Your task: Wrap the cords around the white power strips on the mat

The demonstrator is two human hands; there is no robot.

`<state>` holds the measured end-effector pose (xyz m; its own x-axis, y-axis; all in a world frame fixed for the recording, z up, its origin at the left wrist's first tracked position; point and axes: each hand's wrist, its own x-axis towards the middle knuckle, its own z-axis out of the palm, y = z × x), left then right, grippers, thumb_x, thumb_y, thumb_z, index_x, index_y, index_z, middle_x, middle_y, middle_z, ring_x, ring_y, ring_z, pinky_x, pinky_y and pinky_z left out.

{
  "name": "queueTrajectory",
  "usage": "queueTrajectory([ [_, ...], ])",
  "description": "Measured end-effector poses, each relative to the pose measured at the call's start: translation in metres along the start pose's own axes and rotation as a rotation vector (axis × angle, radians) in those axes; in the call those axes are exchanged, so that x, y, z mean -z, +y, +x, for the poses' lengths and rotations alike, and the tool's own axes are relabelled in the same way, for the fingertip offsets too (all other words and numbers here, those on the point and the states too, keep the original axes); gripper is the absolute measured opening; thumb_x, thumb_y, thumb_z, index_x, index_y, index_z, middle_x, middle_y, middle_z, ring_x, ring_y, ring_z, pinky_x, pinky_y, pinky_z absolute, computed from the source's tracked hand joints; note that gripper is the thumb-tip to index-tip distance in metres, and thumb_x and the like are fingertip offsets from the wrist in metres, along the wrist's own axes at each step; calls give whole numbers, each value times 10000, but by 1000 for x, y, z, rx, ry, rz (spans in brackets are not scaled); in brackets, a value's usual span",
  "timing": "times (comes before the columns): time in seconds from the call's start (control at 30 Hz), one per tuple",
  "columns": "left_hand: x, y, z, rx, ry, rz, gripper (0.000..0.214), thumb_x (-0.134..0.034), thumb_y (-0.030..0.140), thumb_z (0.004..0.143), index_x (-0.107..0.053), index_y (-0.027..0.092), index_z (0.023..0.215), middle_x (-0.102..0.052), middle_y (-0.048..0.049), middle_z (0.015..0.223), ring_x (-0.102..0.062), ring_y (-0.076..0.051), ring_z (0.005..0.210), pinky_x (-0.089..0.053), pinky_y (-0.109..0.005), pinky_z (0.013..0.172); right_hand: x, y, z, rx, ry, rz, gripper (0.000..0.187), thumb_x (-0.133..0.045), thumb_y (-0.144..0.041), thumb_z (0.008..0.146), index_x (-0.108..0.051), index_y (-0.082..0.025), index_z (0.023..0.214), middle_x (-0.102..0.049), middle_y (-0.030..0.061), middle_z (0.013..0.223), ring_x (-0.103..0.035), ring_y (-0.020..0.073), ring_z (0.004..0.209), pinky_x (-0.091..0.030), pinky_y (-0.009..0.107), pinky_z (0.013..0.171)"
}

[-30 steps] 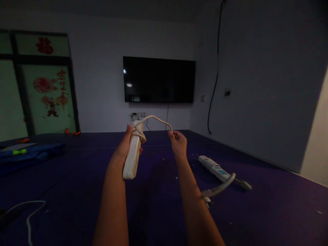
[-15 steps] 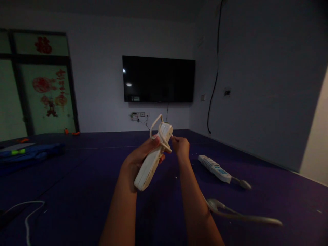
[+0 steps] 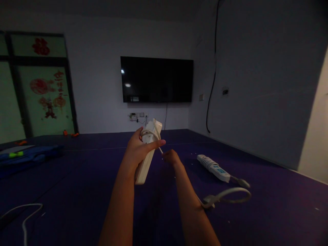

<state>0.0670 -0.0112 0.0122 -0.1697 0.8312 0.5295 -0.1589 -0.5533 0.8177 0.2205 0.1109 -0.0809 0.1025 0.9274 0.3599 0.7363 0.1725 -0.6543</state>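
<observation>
My left hand (image 3: 139, 147) grips a white power strip (image 3: 146, 164), held tilted in the air above the purple surface. A white cord (image 3: 156, 131) loops round the strip's upper part, with my left thumb lying over it. My right hand (image 3: 171, 157) is closed on the same cord, just right of the strip. Past my right forearm the cord's loose end shows, with a plug (image 3: 209, 201) and a curved length beside it. Farther right lies a second white power strip (image 3: 214, 168), its own cord wound round it and its plug (image 3: 241, 181) stretched out.
Purple flooring (image 3: 89, 191) spreads around my arms. A white cable (image 3: 28, 218) lies at the lower left, blue cloth (image 3: 38, 153) farther back. A television (image 3: 156, 80) hangs on the far wall, and a black cable (image 3: 212, 99) dangles at the right wall.
My right hand has moved down and left with the cord. My left hand has turned the power strip, thumb now across its front. The loose cord end at the right has swung into a curve.
</observation>
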Motion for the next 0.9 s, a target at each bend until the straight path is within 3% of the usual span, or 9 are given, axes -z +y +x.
queueTrajectory([
  [0.13, 9, -6, 10, -110, 130, 5, 412, -805, 143, 431, -657, 175, 814, -644, -64, 735, -594, -205, 645, -430, -292, 530, -7, -13, -6, 0, -382, -32, 200, -588, -214, 764, -676, -130, 606, -557, 2, 425, -469, 96, 343, -378, 211, 418],
  [0.23, 18, -7, 17, -219, 342, 130, 414, -798, 206, 471, -628, 171, 847, -627, -55, 773, -596, -215, 711, -454, -309, 570, -15, -27, -15, 14, -616, -85, 238, -613, -223, 749, -613, -128, 531, -510, -18, 394, -445, 87, 334, -397, 211, 421],
  [0.33, 29, -5, 23, -315, 551, 264, 494, -814, 306, 468, -592, 167, 887, -613, -41, 816, -588, -208, 741, -481, -331, 630, -27, -42, -22, 48, -782, -140, 253, -659, -233, 715, -569, -136, 500, -497, -35, 402, -453, 83, 363, -415, 207, 444],
  [0.43, 39, -2, 27, -390, 668, 242, 560, -822, 383, 452, -568, 157, 898, -609, -43, 859, -591, -203, 780, -496, -344, 694, -38, -58, -30, 104, -884, -180, 258, -676, -274, 712, -570, -144, 515, -497, -46, 421, -468, 82, 400, -416, 197, 460],
  [0.63, 47, 2, 30, -471, 716, 98, 580, -831, 387, 446, -530, 165, 890, -603, -39, 886, -604, -195, 834, -503, -350, 772, -33, -86, -43, 201, -881, -273, 192, -648, -293, 749, -674, -121, 669, -658, 34, 624, -587, 120, 530, -436, 207, 510],
  [0.77, 45, 3, 29, -479, 709, 34, 569, -837, 365, 445, -517, 174, 875, -600, -43, 888, -611, -201, 848, -501, -347, 790, -9, -94, -45, 335, -712, -378, 265, -631, -288, 769, -719, -100, 934, -718, 128, 908, -666, 208, 791, -449, 223, 589],
  [0.9, 44, 1, 31, -461, 695, 20, 582, -837, 365, 439, -535, 163, 894, -602, -48, 895, -608, -206, 851, -500, -346, 790, 22, -95, -45, 410, -589, -355, 310, -564, -285, 825, -695, -124, 1055, -681, 134, 1083, -628, 232, 996, -456, 242, 753],
])
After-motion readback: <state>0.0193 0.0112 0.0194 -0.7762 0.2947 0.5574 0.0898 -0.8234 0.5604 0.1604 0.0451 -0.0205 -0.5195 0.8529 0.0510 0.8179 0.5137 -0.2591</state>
